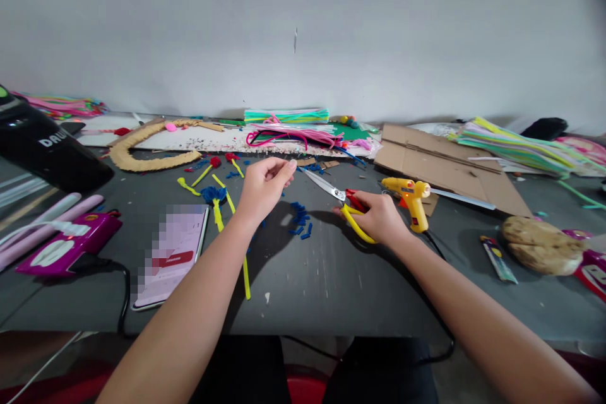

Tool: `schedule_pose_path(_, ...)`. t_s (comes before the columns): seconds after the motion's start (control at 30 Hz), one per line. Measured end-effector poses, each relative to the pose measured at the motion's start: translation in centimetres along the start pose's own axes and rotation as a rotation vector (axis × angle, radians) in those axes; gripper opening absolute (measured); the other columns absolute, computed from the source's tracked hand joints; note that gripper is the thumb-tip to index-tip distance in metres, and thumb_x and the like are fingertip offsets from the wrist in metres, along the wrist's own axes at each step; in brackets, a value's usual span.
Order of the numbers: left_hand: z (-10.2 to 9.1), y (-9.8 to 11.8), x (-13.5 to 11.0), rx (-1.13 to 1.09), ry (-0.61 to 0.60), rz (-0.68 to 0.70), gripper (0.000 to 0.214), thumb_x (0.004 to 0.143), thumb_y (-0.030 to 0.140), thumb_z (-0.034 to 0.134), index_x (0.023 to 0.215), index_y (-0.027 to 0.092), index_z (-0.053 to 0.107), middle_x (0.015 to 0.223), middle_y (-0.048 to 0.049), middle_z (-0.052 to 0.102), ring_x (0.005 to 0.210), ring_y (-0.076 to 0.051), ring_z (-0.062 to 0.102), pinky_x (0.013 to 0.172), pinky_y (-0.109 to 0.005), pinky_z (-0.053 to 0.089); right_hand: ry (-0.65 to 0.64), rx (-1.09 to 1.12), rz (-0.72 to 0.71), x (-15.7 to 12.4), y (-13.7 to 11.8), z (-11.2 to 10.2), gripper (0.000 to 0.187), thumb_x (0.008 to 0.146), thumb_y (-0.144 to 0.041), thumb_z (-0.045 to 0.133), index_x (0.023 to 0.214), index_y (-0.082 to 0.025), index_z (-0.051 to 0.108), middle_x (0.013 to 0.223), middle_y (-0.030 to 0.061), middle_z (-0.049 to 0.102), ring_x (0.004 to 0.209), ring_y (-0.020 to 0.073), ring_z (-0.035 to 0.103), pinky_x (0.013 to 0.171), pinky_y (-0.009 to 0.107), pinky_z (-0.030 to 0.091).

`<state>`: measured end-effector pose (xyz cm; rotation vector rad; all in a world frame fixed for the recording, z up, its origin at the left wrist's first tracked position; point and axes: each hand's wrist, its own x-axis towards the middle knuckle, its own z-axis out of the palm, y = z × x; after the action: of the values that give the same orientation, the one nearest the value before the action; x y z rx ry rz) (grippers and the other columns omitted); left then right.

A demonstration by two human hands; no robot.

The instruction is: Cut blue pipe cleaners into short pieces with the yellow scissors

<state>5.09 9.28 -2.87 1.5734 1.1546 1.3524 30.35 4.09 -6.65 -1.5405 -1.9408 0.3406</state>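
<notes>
My right hand (379,218) is closed round the handles of a pair of scissors (353,214) with yellow and red grips. Their metal blades point up and left, the tips close to my left fingertips. My left hand (266,184) is pinched, thumb against finger; whatever it holds is too small to make out. Below the hands, several short blue cut pieces (300,218) lie scattered on the grey table (331,290). Left of them are a yellow pipe cleaner (245,265) and a blue flower on a yellow stem (214,196).
A yellow glue gun (411,196) stands right of the scissors, its cord trailing to the front edge. Cardboard (440,164) lies behind it. On the left are a phone (177,259), a purple box (76,246) and a black tumbler (47,139). Pipe cleaner bundles (286,115) line the back.
</notes>
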Motion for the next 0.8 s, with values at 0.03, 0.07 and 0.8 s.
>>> schedule_pose_path(0.03,-0.01,-0.01,0.01,-0.001,0.0,0.004,0.036,0.081,0.051,0.073,0.078,0.015,0.071,0.067,-0.0035,0.067,0.061,-0.014,0.06,0.06,-0.025,0.051,-0.001,0.004,0.001,-0.02,-0.07,-0.04,0.042,0.078,-0.051,0.07,0.064,-0.019,0.046,0.059,-0.0045,0.041,0.06,0.0109,0.029,0.054,0.026,0.024)
schedule_pose_path(0.07,-0.02,-0.02,0.02,-0.001,0.002,0.007,0.036,0.082,0.051,0.072,0.078,0.015,0.071,0.067,-0.0034,0.067,0.061,-0.014,0.06,0.061,-0.025,0.051,-0.003,0.009,0.007,-0.05,-0.16,-0.08,0.042,0.078,-0.05,0.07,0.064,-0.019,0.047,0.059,-0.0046,0.041,0.06,0.0109,0.029,0.054,0.026,0.025)
schedule_pose_path(0.8,-0.06,-0.06,0.06,0.007,0.005,0.01,0.038,0.081,0.053,0.073,0.078,0.016,0.072,0.067,-0.0037,0.068,0.061,-0.014,0.06,0.06,-0.025,0.051,0.003,0.0,0.015,-0.16,-0.15,0.01,0.037,0.078,-0.049,0.07,0.067,-0.02,0.05,0.058,-0.0048,0.042,0.059,0.0113,0.032,0.054,0.026,0.026)
